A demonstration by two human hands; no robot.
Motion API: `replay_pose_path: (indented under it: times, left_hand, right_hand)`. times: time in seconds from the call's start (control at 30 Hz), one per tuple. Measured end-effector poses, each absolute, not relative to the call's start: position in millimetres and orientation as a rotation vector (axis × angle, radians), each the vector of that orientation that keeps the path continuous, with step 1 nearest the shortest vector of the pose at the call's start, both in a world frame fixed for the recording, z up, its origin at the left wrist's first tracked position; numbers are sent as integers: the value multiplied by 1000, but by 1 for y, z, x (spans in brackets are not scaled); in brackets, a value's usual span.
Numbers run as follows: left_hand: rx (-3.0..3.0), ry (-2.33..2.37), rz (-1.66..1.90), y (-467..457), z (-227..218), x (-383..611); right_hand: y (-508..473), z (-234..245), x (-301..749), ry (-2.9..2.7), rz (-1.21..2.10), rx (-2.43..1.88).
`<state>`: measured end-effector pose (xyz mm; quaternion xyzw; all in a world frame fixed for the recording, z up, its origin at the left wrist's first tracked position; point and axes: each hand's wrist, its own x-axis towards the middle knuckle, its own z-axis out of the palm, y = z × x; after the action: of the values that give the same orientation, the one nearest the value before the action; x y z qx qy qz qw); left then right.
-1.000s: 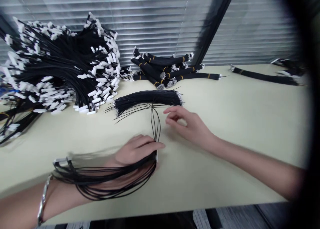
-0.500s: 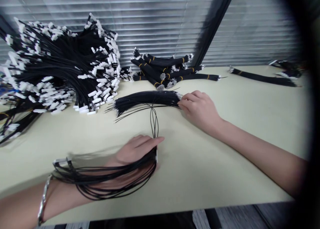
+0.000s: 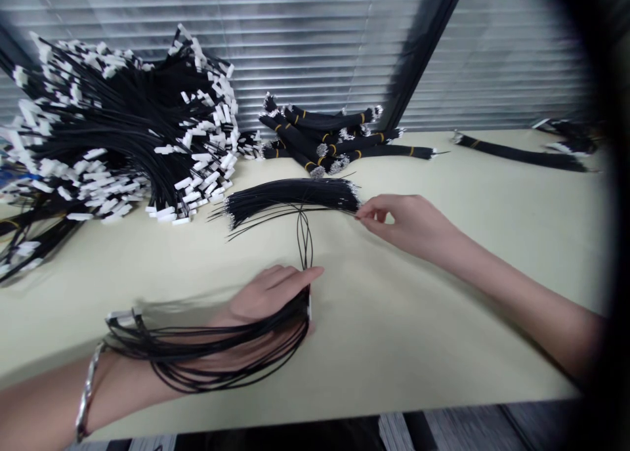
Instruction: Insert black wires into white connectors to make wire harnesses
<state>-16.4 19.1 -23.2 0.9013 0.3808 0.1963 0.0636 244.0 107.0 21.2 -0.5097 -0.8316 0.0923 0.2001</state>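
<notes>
My left hand (image 3: pixel 273 297) rests low over the table, closed on a wire harness (image 3: pixel 216 346) of thin black wires. The wires drape back over my wrist to a white connector (image 3: pixel 124 316), and another white connector (image 3: pixel 310 306) shows beside my fingers. A few wires loop from that hand up to a loose bundle of black wires (image 3: pixel 290 193) with silver terminals at both ends. At the bundle's right end my right hand (image 3: pixel 394 218) pinches the tip of a single black wire (image 3: pixel 339 209), thumb against forefinger.
A large heap of black harnesses (image 3: pixel 123 116) with white connectors fills the back left. Tied wire bundles (image 3: pixel 315 132) with yellow bands lie at the back centre, against the blinds (image 3: pixel 305 37). One more bundle (image 3: pixel 522 154) lies at the right. The table's front edge (image 3: pixel 315 428) runs below.
My right hand has drawn slightly down and to the right from the bundle's end, and a wire tip now shows in its pinch. My left hand has stayed put.
</notes>
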Motion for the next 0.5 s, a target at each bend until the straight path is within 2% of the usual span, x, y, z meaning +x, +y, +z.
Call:
replay_pose_path:
  times: [0.13,0.23,0.27,0.33,0.5]
  left_hand:
    - [2696,1058,697,23,-29,-18]
    - [2679,1028,762,23,-31,-18]
    - [2674,1023,781,23,-30,-18]
    - [2668,1007,810,21,-28,-18]
    - [2656,955,851,18,-22,-18]
  right_hand:
    - [83,32,229,-2057,1577,-1131]
    - [59,33,212,-1902,2112,-912]
    - [52,32,206,-1890,2173,-874]
    - [42,27,198,-1912,2094,-841]
    - [36,11,190,-1941,1496,-973]
